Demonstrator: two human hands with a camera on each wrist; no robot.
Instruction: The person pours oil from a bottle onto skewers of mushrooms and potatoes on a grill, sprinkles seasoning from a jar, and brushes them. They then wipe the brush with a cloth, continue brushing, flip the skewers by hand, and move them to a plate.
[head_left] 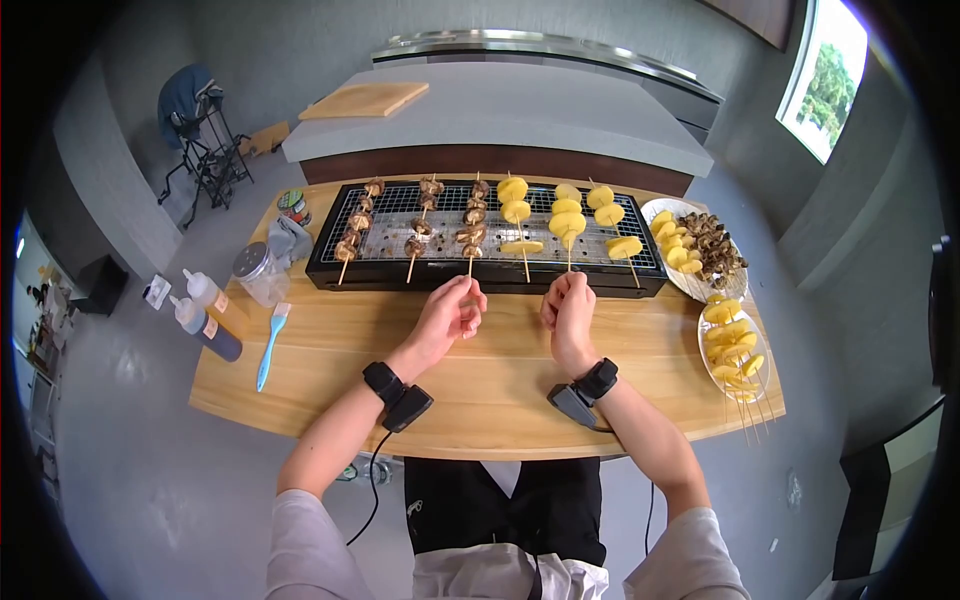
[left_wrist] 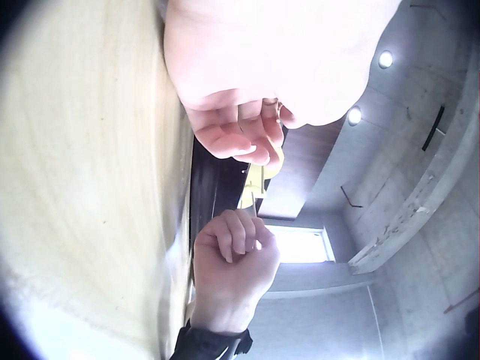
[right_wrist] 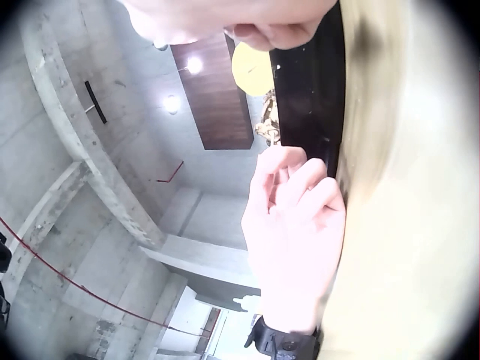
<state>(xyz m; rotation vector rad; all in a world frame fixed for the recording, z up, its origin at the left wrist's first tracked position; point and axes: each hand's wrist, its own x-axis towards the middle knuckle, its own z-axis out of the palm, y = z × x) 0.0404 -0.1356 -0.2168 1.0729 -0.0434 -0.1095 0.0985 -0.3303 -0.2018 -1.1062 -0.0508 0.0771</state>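
Observation:
My left hand (head_left: 447,318) is at the front edge of a black grill (head_left: 375,279), pinching the bare stick end of a mushroom skewer (head_left: 473,234) between thumb and forefinger. The other fingers of that hand are loosely bent. To its right, my right hand (head_left: 571,312) grips the stick of a skewer of yellow potato slices (head_left: 567,224), fingers curled in. Both skewers lie across the wire rack. Two more mushroom skewers rest at the left and two more potato skewers (head_left: 514,213) lie beside the held one. In the left wrist view, my fingers partly hide the yellow slices.
At the right, one plate (head_left: 702,291) holds potato slices and mushrooms; a nearer plate (head_left: 706,368) holds potato skewers, sticks overhanging the table (head_left: 480,400). On the left stand two squeeze bottles (head_left: 207,328), a lidded jar (head_left: 262,275), a can (head_left: 294,207) and a blue brush (head_left: 270,348).

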